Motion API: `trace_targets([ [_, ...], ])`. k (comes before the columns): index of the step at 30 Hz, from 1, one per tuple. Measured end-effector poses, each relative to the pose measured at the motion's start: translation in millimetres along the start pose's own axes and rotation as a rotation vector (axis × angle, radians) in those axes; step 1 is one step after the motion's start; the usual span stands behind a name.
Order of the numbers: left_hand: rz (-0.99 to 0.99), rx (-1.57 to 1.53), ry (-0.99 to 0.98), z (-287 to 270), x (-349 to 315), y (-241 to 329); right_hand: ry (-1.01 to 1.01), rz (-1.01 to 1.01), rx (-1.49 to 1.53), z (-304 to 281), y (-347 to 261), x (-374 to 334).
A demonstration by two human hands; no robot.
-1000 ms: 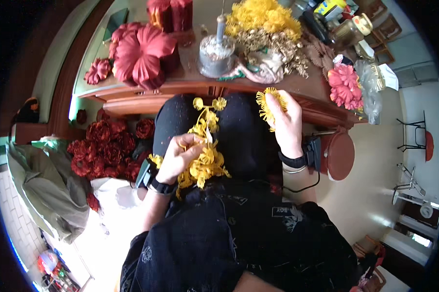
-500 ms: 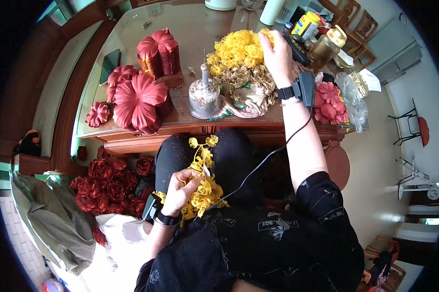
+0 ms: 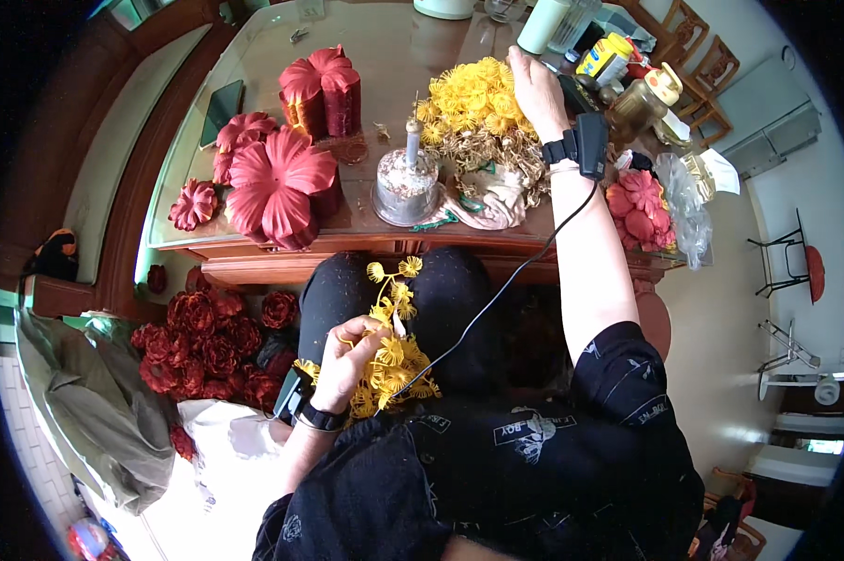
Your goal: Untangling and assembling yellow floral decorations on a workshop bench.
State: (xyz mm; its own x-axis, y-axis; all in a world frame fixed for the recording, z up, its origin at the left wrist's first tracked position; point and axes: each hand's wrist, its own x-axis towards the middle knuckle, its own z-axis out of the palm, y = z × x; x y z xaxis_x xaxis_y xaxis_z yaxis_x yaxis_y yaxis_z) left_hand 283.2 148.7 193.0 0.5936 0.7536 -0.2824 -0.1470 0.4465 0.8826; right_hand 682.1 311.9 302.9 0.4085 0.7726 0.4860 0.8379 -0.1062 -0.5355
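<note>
My left hand (image 3: pixel 349 363) is over my lap, closed in a pinch on a garland of yellow artificial flowers (image 3: pixel 391 353). Its strand of small blooms rises between my knees, and more blossoms bunch below the fingers. My right hand (image 3: pixel 538 95) reaches over the table at the right edge of a heap of yellow artificial flowers (image 3: pixel 473 98), fingers stretched out, nothing visible in them. Tan stems (image 3: pixel 483 150) of that heap face me. Left of them stands a round metal base with an upright spindle (image 3: pixel 407 182); a whitish cloth glove (image 3: pixel 492 208) lies beside it.
Red petal stacks (image 3: pixel 282 182) stand on the glass-topped table (image 3: pixel 375 51), left. Bottles, a brown jar (image 3: pixel 639 101) and pink petals (image 3: pixel 642 206) crowd its right side. Dark red flowers (image 3: pixel 202 341) are piled left of my knees. A black cable (image 3: pixel 497 313) runs between my wrists.
My right hand has shifted from over the yellow heap to its right edge, its fingers lying straighter. My left hand keeps its pinch on the garland. The whole view has shifted slightly.
</note>
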Motion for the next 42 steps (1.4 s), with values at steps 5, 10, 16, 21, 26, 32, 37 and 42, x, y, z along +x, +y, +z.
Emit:
trace_targets([
  [5, 0.09, -0.049, 0.11, -11.5, 3.7, -14.4, 0.531, -0.261, 0.069, -5.5, -8.4, -12.5],
  [10, 0.036, -0.157, 0.131, -12.0, 12.1, -13.9, 0.353, -0.259, 0.615, -43.1, -64.0, -112.4],
  [16, 0.025, -0.246, 0.139, -2.0, 3.6, -6.7, -0.484, -0.146, 0.615, -23.5, -93.8, -250.5],
  [21, 0.047, -0.152, 0.147, 2.2, 5.8, -11.4, -0.68, -0.206, 0.498, -9.3, -120.5, -290.0],
  [26, 0.039, -0.142, 0.062, 5.8, 5.2, -6.8, -0.561, -0.281, 0.493, -2.0, -121.6, -292.7],
  [32, -0.077, -0.151, -0.09, -1.1, 2.4, -4.4, -0.623, 0.111, 0.741, 2.0, -105.5, -297.1],
  [37, -0.06, -0.137, -0.074, -0.4, 3.5, -10.4, -0.622, 0.149, 0.782, 5.8, -105.6, -303.9],
  [42, -0.013, -0.126, 0.024, 2.6, 2.4, -10.3, -0.696, 0.226, 0.854, 3.6, -109.4, -307.8],
])
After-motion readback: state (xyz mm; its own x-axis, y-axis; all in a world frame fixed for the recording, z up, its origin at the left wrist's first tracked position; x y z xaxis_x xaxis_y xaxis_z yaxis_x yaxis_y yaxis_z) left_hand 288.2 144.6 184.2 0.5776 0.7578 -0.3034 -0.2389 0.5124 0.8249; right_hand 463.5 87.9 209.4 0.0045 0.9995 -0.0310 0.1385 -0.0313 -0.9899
